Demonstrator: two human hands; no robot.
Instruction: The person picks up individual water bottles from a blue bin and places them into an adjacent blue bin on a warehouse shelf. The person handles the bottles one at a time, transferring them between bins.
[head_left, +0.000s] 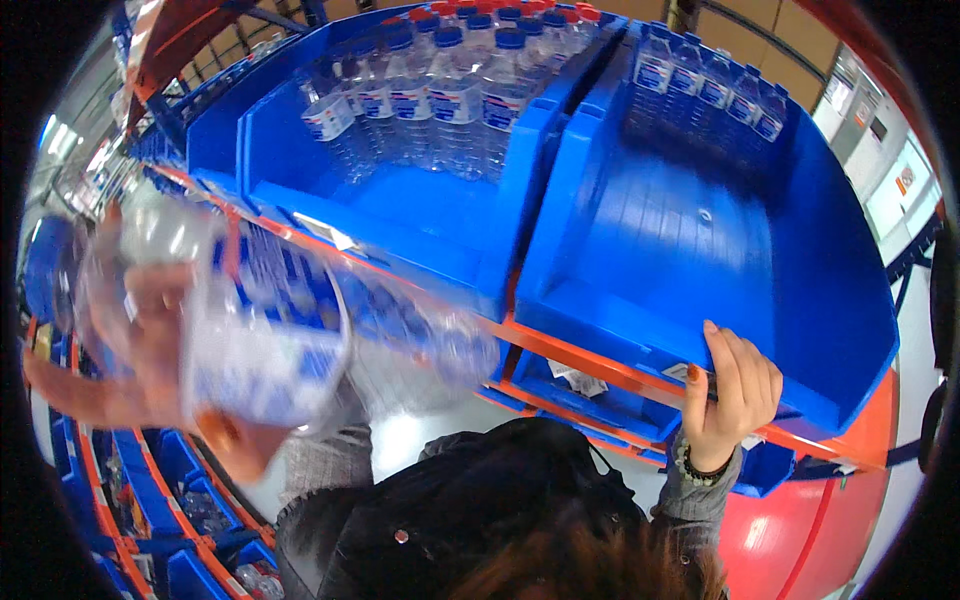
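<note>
My left hand (150, 367) is wrapped around a clear plastic bottle (262, 337) with a blue cap and a white, blue-printed label. The bottle lies across the left of the view, blurred and close to the camera, in front of the shelf edge. My right hand (731, 390), with a beaded bracelet at its wrist, rests on the front edge of the right blue plastic bin (675, 225). Inside that bin, several labelled bottles (712, 82) stand in a row at the back. The left blue bin (405, 210) holds more upright bottles (454, 97) with blue and red caps.
An orange shelf beam (592, 371) runs below the bins. Lower blue bins (600, 390) sit beneath it, one holding papers with writing. Another rack with blue bins (180, 465) stands at lower left. Cardboard boxes (742, 30) are behind the right bin.
</note>
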